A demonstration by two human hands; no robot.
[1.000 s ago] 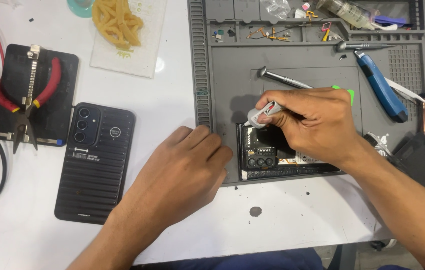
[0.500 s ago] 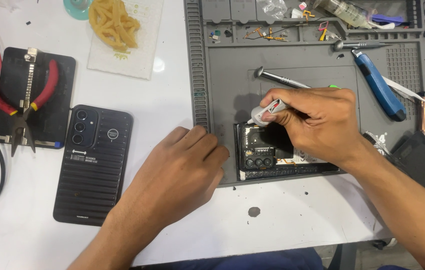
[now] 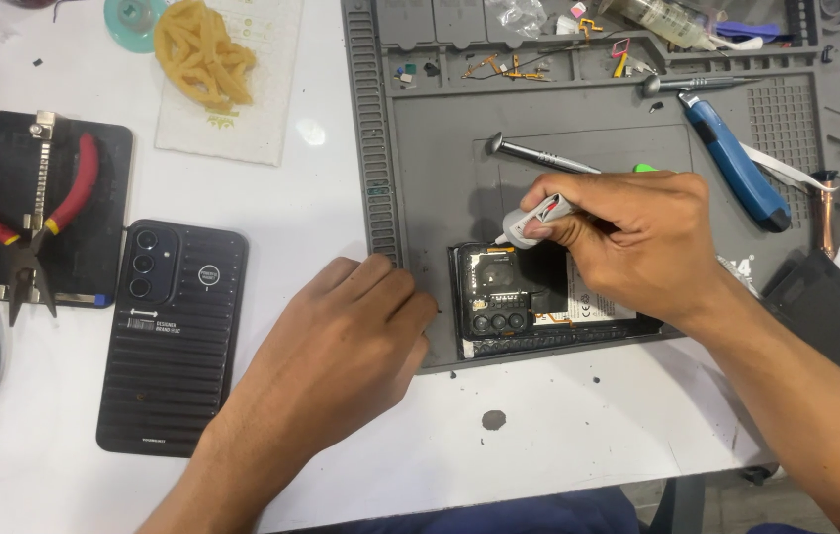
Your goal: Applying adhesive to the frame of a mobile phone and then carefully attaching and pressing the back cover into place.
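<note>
- Grey work mat lies on the white table, and the opened phone rests at the mat's near edge, its back off and the dark insides showing.
- My right hand covers most of the phone's right half, so I cannot make out what lies beneath my palm.
- My right fingers are closed together around a small grey-white tube, its tip angled down to the phone's upper left corner; most of the tube is hidden in my fist.
- My left hand lies palm down, fingers loosely curled and holding nothing, knuckles at the mat's left edge just beside the phone; my fingertips are tucked under, out of sight.
- To the left, well apart, a black ribbed phone lies camera side up on the table.
- Red-handled pliers rest on a black slab beyond it.
- A metal screwdriver lies on the mat just behind my right hand, its tip hidden by my knuckles.
- A blue-handled tool sits farther right.
- Small parts in the mat's upper trays are too tiny to tell apart.
</note>
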